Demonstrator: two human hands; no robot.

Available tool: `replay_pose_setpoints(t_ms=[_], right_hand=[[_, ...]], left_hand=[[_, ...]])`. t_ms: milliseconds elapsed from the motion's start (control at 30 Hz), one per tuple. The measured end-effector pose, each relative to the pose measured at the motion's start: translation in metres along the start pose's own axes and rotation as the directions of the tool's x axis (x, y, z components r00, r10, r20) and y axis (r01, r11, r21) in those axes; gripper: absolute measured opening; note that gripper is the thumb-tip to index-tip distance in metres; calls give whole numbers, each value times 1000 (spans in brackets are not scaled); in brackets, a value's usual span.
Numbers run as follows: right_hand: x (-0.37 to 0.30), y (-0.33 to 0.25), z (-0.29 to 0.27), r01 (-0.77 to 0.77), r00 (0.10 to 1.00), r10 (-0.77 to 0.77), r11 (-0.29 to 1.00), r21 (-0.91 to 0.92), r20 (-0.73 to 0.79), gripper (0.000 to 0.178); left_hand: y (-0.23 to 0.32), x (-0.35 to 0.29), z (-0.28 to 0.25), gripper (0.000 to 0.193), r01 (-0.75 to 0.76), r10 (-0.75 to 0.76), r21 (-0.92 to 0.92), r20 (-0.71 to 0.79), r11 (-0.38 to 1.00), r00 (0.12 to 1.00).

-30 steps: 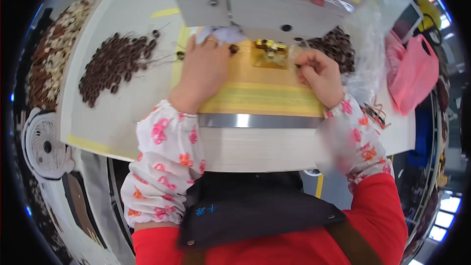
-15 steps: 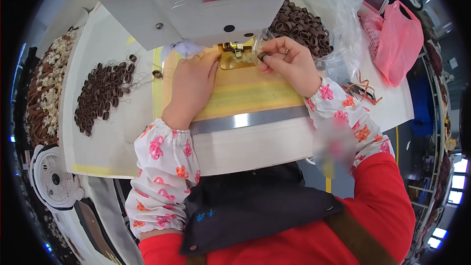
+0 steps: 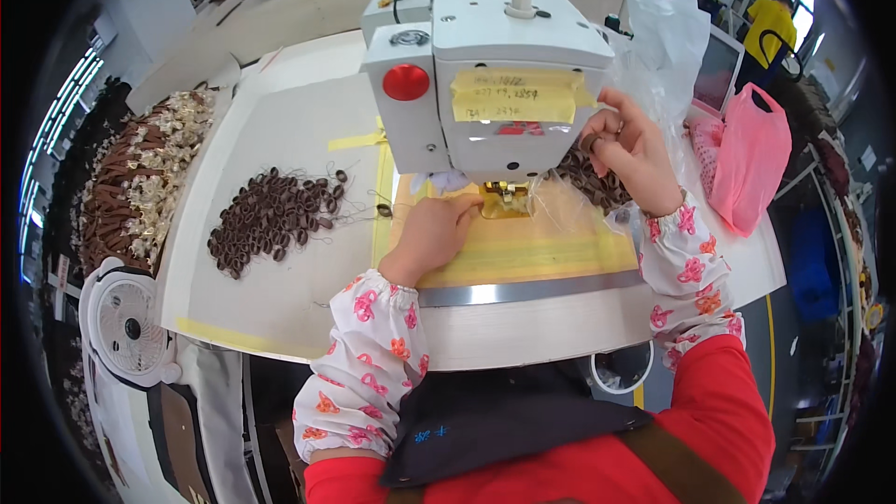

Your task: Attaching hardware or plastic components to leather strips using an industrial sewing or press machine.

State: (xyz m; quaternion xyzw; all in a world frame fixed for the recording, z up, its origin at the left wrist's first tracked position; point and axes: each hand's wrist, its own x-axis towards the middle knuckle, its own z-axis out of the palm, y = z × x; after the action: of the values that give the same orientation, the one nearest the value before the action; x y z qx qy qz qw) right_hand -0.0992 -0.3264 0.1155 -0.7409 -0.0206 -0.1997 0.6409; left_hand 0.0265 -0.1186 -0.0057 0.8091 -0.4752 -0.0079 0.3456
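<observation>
My left hand point(image 3: 435, 235) rests on the yellow-taped work plate point(image 3: 523, 257) of a white sewing machine point(image 3: 523, 37). Its fingers stretch toward the metal presser foot point(image 3: 505, 190); nothing shows in them, though the tips are partly hidden. Raised beside the right side of the machine head, my right hand point(image 3: 635, 151) has its fingers closed on a small brown loop point(image 3: 589, 142). Below that hand lies a heap of brown loops point(image 3: 597, 182), partly hidden by the machine and the hand. A single loop point(image 3: 384, 210) with thread lies left of my left hand.
A pile of brown loops with loose threads point(image 3: 271, 219) spreads over the left tabletop. Further left are bundled brown and cream pieces point(image 3: 140, 182) and a white fan point(image 3: 131, 325). Clear plastic point(image 3: 667, 47) and a pink bag point(image 3: 754, 163) lie right. A person in yellow point(image 3: 771, 28) stands far right.
My right hand has risen from near the presser foot to the machine head's right side, holding a loop. My left hand stays beside the foot. The view has tilted up, showing more of the machine.
</observation>
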Motion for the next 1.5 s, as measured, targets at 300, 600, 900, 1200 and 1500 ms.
replay_pose_setpoints(t_ms=[300, 600, 900, 1200, 1500], right_hand=[[11, 17, -14, -99, 992, 55, 894, 438, 113, 38], [25, 26, -21, -70, 968, -132, 678, 732, 215, 39], [-13, 62, -12, 151, 974, -68, 905, 398, -216, 9], [-40, 98, 78, -349, 821, 307, 937, -2, 482, 12], [-43, 101, 90, -310, 882, 237, 943, 121, 407, 18]], left_hand=[[-5, -4, 3, 25, -11, 11, 17, -41, 1000, 999], [-1, -12, -1, 23, 13, -24, -127, -84, 992, 996], [-12, -13, -9, 23, 47, -55, -62, -149, 997, 987], [-19, -18, -33, 20, 260, -247, 82, -142, 962, 958], [-14, -16, -36, 33, 162, -145, 253, -87, 954, 986]])
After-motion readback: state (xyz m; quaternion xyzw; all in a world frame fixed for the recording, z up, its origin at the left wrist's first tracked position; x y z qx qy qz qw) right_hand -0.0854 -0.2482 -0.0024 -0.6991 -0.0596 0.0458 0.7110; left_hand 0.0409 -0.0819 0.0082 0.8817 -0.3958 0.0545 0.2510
